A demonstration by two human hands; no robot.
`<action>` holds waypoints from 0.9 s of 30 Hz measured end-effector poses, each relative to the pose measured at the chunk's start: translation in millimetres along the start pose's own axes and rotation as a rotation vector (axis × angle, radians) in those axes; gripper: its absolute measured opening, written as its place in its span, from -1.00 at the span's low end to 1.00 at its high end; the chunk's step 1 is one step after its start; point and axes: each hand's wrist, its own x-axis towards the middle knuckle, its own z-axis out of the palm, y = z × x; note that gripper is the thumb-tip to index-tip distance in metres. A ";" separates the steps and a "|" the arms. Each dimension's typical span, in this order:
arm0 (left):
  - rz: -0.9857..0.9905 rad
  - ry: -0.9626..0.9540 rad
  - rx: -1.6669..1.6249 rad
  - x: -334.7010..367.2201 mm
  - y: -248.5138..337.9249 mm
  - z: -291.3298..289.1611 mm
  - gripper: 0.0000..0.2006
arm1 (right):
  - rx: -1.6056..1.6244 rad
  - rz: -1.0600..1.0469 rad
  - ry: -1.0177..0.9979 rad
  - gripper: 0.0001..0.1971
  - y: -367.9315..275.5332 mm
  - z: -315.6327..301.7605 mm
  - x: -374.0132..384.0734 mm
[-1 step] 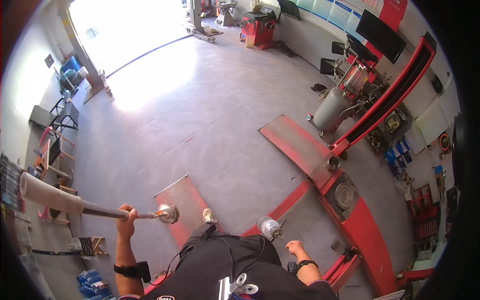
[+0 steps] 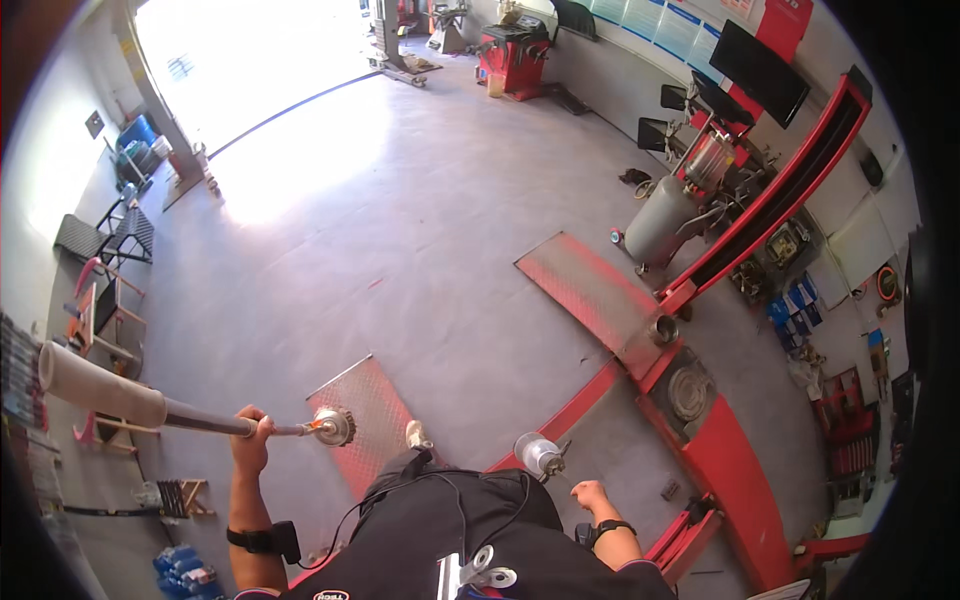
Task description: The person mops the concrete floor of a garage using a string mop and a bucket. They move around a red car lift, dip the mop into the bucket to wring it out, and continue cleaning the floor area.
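Note:
My left hand (image 2: 252, 440) is closed around a long metal shaft (image 2: 205, 420), held nearly level at the left. A thick pale tube (image 2: 100, 388) forms its outer end. Toward my body the shaft narrows to an orange spot and a round toothed metal part (image 2: 335, 427), seen over a tread-plate ramp (image 2: 365, 400). To the right, my right hand (image 2: 597, 498) has its fingers curled together. Just beyond those fingertips is a silver cup-shaped thing (image 2: 540, 456) with a small metal fitting; whether the hand grips it I cannot tell.
A red lift platform with a round turntable plate (image 2: 690, 392) and another ramp (image 2: 600, 290) lie to the right. Behind them stand a grey tank (image 2: 662, 230) and a leaning red beam (image 2: 780, 190). Chairs (image 2: 110, 240) line the left wall. A red machine (image 2: 512, 62) stands far back.

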 end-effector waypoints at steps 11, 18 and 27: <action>-0.011 -0.053 -0.047 256.3 -49.9 83.0 -0.86 | -0.134 0.092 0.107 -0.80 -121.3 -63.0 96.5; 0.012 0.016 -0.114 441.7 -92.9 192.6 -0.90 | 0.072 0.318 -0.119 -0.84 -173.1 -103.1 259.5; -0.066 -0.056 0.029 653.3 -116.3 342.6 -0.89 | 0.159 0.321 -0.232 -0.84 -318.3 -193.1 436.6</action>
